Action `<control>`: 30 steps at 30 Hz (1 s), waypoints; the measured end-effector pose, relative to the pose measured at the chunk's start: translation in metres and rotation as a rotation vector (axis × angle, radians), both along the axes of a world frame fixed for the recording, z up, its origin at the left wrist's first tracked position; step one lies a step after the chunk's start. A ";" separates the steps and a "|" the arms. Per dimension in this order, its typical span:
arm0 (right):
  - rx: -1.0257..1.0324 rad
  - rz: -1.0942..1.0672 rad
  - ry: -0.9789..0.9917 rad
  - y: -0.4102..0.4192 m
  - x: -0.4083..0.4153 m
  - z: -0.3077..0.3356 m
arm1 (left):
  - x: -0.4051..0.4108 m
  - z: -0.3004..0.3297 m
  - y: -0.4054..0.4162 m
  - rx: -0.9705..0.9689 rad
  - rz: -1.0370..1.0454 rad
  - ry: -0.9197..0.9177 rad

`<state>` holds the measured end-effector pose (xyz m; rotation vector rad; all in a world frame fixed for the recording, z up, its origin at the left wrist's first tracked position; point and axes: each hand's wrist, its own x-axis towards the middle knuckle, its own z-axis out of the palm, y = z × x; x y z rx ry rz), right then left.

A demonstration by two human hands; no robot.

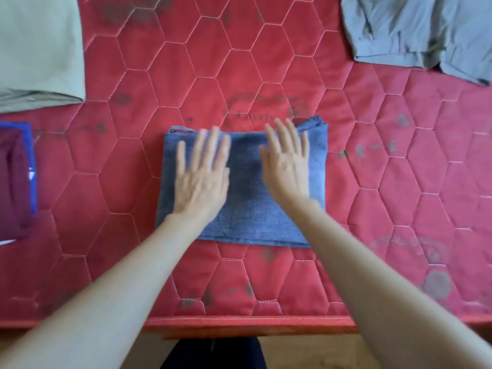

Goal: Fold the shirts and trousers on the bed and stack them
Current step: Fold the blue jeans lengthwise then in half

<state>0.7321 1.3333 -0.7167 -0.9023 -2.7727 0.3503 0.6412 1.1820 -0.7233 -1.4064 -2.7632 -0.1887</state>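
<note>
head view: the folded denim trousers (243,187) lie in the middle of the red quilted bed (386,182), long axis running left to right, squarely under both hands. the left hand (202,179) is over the left half, the right hand (288,169) over the right half; both sit about equally near, fingers (285,137) pointing away from the person toward the far folded edge. on both hands the fingers are straight and spread apart, holding nothing; blur hides whether the palms press the cloth or hover just above it.

the likely stack, maroon and blue folded garments (16,179), lies well apart at the left edge, so the left hand is nearer for the carry. a pale green garment (40,49) lies far left, grey trousers (420,30) unfolded far right.
</note>
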 end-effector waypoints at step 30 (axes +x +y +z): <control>-0.236 -0.330 -0.052 -0.011 0.109 -0.025 | -0.010 -0.011 -0.064 -0.018 0.295 -0.314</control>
